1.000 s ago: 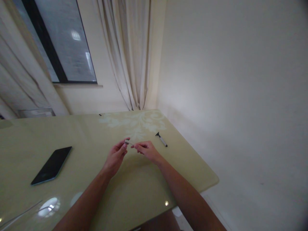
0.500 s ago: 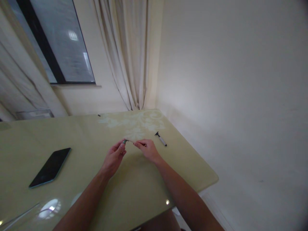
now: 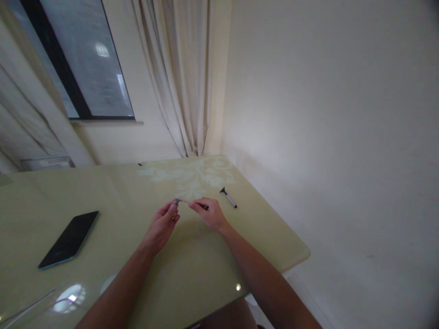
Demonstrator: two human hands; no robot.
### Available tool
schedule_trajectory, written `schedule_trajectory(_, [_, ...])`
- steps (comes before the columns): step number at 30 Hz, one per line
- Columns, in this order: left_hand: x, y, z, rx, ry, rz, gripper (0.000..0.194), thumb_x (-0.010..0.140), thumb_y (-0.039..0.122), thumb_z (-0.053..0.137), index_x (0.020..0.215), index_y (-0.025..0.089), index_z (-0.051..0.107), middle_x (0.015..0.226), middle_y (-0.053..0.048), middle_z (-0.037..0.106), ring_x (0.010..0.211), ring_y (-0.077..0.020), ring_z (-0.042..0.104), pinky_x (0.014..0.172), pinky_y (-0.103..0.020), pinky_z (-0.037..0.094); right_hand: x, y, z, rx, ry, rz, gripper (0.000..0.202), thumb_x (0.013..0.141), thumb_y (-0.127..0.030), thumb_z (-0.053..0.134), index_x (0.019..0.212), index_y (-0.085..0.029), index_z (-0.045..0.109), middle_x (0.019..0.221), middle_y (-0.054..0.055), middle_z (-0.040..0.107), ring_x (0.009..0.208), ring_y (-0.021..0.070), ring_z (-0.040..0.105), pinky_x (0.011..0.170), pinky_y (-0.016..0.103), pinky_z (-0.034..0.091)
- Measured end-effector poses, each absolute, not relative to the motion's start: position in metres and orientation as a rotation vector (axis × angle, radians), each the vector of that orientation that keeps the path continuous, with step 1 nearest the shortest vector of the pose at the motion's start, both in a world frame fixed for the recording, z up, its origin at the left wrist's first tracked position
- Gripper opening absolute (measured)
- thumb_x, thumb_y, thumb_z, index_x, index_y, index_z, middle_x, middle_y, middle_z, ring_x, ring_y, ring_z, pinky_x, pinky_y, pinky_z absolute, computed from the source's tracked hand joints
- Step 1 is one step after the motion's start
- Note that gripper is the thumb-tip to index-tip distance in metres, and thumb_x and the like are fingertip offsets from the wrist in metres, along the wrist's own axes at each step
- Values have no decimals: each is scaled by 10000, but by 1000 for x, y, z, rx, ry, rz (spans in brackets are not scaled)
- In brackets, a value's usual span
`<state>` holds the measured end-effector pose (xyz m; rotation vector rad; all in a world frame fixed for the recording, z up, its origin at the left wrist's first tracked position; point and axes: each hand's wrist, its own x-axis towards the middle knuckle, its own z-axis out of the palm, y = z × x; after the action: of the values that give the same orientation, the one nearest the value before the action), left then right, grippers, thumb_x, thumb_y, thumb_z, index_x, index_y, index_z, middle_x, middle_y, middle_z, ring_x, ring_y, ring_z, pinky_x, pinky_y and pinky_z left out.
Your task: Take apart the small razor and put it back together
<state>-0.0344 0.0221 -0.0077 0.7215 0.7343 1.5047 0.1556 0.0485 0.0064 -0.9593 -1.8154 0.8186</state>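
In my left hand (image 3: pixel 166 223), thumb and fingers pinch a small dark-and-silver piece (image 3: pixel 176 201), about the size of a razor head. My right hand (image 3: pixel 210 214) is closed in a pinch on a thin pale stick (image 3: pixel 185 201). The stick's far end meets the small piece or lies right beside it; which one I cannot tell. Part of the stick is hidden by my right fingers. Just beyond my right hand, a razor (image 3: pixel 228 198) with a black head and grey handle lies on the glossy table (image 3: pixel 267 237).
A dark tablet (image 3: pixel 69 239) lies on the left side of the table. A tiny black object (image 3: pixel 140 164) is near the back edge. The wall (image 3: pixel 329 137) stands along the right side, with a curtain (image 3: pixel 185 77) and a window (image 3: pixel 89 59) behind.
Both hands keep nearly the same pose and grip. The small piece in my left hand looks slightly turned. The whole view has shifted a little.
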Motion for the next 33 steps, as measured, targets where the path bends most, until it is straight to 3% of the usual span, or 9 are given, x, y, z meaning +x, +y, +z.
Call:
schedule_trajectory(3, [-34,21,-7,734,723,1471,490,681,360,943,1094,148,785,691,40,528,632,-72,462,611,-202,409,155,48,7,-893,-1875,1019,410,962,-530,630,990,-177,837,683,11,644,600,117,491,581,236,353])
schedule_trajectory(9, [-31,22,-8,694,690,1502,450,647,373,961,988,130,794,742,32,538,625,-55,439,588,-197,401,160,52,7,-968,-1768,675,388,925,-531,689,910,-177,846,737,53,670,676,145,531,638,261,372])
schedule_trajectory(14, [-33,21,-9,718,676,1479,433,668,356,952,1014,150,792,706,39,523,629,-64,444,590,-197,404,156,49,4,-877,-1835,1083,449,913,-576,670,954,-162,839,657,12,632,580,117,482,559,241,337])
schedule_trajectory(19, [-35,23,-11,701,701,1499,430,623,380,971,934,143,792,778,21,580,630,-54,458,597,-199,421,156,51,6,-968,-1759,792,364,890,-518,729,847,-175,840,696,28,647,648,133,532,619,254,363])
schedule_trajectory(25, [-37,25,-15,732,682,1461,395,696,361,931,993,147,784,712,29,562,631,-69,486,608,-206,426,156,49,6,-886,-1823,1060,397,905,-530,699,846,-158,828,638,3,619,580,120,479,561,249,329])
schedule_trajectory(29, [-39,28,-17,705,730,1483,413,618,388,969,882,130,783,708,24,565,601,-60,467,565,-198,410,159,53,4,-993,-1799,832,333,885,-483,733,804,-172,823,663,15,640,622,129,507,605,253,344])
schedule_trajectory(33, [-40,26,-15,746,747,1460,453,645,380,960,993,142,795,706,30,550,622,-61,472,594,-190,425,158,53,4,-904,-1836,991,339,894,-479,714,832,-163,819,665,5,631,599,122,489,580,248,338])
